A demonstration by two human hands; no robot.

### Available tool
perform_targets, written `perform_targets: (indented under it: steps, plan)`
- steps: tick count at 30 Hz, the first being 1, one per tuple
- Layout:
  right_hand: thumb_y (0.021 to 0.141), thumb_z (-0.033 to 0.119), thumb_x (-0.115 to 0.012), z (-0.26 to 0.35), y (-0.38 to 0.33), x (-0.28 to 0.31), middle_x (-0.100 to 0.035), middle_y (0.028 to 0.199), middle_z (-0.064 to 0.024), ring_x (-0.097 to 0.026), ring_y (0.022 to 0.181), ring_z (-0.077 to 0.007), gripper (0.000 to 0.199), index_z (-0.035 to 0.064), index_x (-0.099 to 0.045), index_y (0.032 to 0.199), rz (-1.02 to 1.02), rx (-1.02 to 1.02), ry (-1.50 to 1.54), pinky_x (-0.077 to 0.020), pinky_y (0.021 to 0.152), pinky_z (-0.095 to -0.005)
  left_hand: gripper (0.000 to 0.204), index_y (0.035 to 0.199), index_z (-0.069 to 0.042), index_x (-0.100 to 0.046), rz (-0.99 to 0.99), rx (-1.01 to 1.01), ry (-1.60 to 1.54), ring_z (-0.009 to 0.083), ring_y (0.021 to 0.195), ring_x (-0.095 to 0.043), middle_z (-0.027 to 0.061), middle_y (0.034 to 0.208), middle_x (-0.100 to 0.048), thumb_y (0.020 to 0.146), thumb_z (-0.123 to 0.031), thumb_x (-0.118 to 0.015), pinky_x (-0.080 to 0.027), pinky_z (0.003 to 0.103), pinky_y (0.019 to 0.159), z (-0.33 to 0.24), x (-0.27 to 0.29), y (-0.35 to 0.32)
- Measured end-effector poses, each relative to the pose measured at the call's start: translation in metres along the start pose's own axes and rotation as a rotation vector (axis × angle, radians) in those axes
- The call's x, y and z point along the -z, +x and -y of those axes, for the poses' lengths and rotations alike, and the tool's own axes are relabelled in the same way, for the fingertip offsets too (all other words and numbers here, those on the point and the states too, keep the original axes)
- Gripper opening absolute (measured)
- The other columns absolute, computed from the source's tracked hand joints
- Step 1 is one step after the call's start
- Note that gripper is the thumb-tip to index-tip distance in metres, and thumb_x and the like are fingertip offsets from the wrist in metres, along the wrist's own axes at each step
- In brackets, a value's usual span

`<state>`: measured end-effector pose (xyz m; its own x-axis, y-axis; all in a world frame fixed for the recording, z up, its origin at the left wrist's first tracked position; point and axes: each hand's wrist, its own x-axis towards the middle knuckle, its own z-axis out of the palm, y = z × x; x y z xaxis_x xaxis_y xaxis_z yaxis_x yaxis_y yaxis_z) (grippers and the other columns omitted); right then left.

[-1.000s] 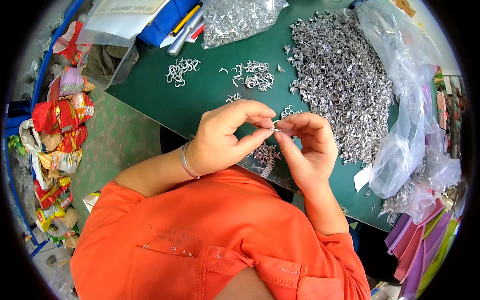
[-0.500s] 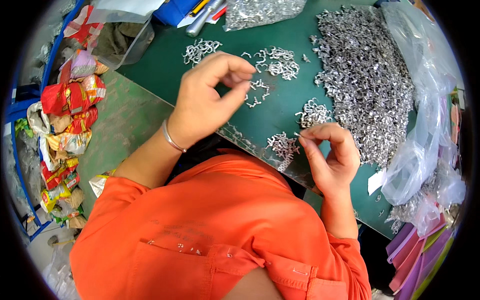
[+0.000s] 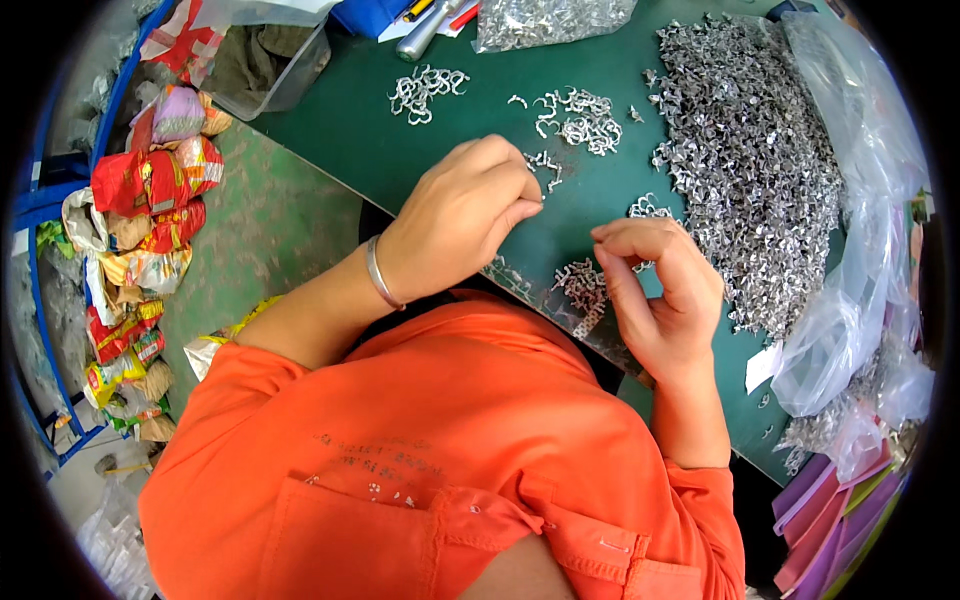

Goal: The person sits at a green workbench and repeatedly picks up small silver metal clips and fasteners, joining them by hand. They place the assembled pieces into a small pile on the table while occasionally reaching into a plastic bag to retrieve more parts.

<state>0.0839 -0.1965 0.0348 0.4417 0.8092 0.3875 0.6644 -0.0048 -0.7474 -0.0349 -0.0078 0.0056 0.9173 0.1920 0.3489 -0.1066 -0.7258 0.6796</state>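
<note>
Green tabletop point(image 3: 350, 150), scuffed along its near edge, takes up most of the upper view. On its right side, a big heap of small silver metal clips point(image 3: 750, 170), with a clear plastic bag point(image 3: 835, 310) crumpled along the heap's outer side. Filled clear bag of metal pieces point(image 3: 555, 22) at the far edge. Left hand point(image 3: 460, 210) is above the table; thumb and forefinger tips come close together beside a sparse cluster of curved metal pieces point(image 3: 546, 166); cannot tell if they pinch one or just meet. Right hand point(image 3: 665, 275) has thumb and forefinger curled toward each other; whether a piece sits between the tips, cannot tell. Behind its fingers, a part-hidden pile of curved pieces point(image 3: 652, 206); just left of its thumb, another small pile point(image 3: 582, 285) close to the near edge. Farther off, a loose pile point(image 3: 590, 125) and, left of that, a separate curved-piece pile point(image 3: 425, 92). Smallest: one stray clip point(image 3: 635, 114) between the loose pile and the heap. Risks, judged: a low right wrist could sweep near-edge pieces off the table; tangled curved pieces could lift two at once; a loose pinch could drop one; a careless sleeve could mix neighbouring piles.
</note>
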Motion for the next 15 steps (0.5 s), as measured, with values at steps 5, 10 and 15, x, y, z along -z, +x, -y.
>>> perform_targets:
  steps: [5, 10, 15]
  plan:
    - [0.077, -0.004, -0.076, -0.003, -0.005, -0.016, -0.068, 0.090, -0.0094, -0.067, 0.077, -0.0202, 0.022, 0.0011, -0.061, 0.093, -0.053, -0.093, 0.152, -0.0548, 0.064, -0.0277, 0.003, 0.090, 0.000, -0.065, -0.015, 0.146, -0.420, 0.0190, 0.074, -0.062, 0.0100, 0.088, -0.064, 0.087, 0.001, -0.067, -0.050, 0.029, 0.065, -0.018, -0.007, -0.006]
    - [0.079, -0.006, -0.075, -0.016, -0.013, -0.021, -0.069, 0.087, -0.0081, -0.066, 0.073, -0.0142, 0.020, 0.0010, -0.061, 0.091, -0.138, -0.122, 0.274, -0.0535, 0.062, -0.0245, 0.014, 0.084, -0.004, -0.065, -0.114, -0.018, -0.323, 0.0226, 0.076, -0.063, 0.0080, 0.084, -0.064, 0.076, 0.002, -0.076, -0.052, 0.032, 0.066, -0.021, -0.015, -0.001]
    - [0.077, -0.010, -0.073, -0.013, -0.010, -0.023, -0.069, 0.087, -0.0087, -0.067, 0.075, -0.0173, 0.023, 0.0016, -0.060, 0.091, -0.185, -0.079, 0.264, -0.0532, 0.064, -0.0260, 0.018, 0.086, -0.003, -0.065, -0.126, -0.041, -0.320, 0.0210, 0.078, -0.065, 0.0093, 0.087, -0.067, 0.075, 0.005, -0.078, -0.052, 0.030, 0.067, -0.021, -0.016, -0.003]
